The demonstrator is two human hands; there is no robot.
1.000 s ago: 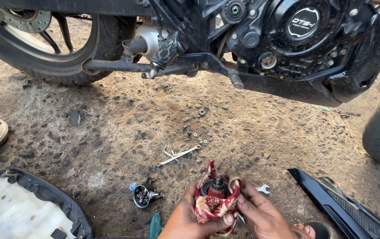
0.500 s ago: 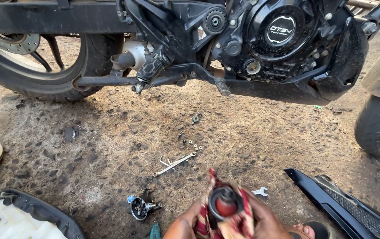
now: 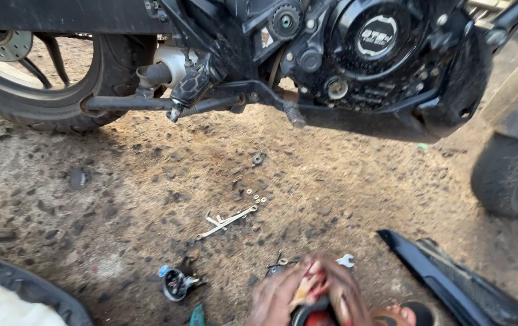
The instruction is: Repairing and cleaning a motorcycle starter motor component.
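My left hand (image 3: 274,296) and my right hand (image 3: 346,290) are blurred at the bottom edge, both closed around a red and white rag (image 3: 308,288) wrapped over a round dark part (image 3: 307,313). The part is mostly hidden by the rag and the frame edge. A small spanner (image 3: 346,261) lies on the ground just beyond my right hand. A small round metal part (image 3: 175,282) sits to the left of my left hand.
A black motorcycle's engine (image 3: 367,54) and rear wheel (image 3: 41,72) fill the top. A long flat metal bracket (image 3: 225,222) and several washers (image 3: 257,196) lie on the oily dirt. A black panel (image 3: 452,284) lies right, a seat-like panel (image 3: 23,299) bottom left, another tyre (image 3: 512,175) right.
The view has shifted so my hands and the wrapped part sit lower in the frame, partly cut off. My hands have closed further over the rag and are moving.
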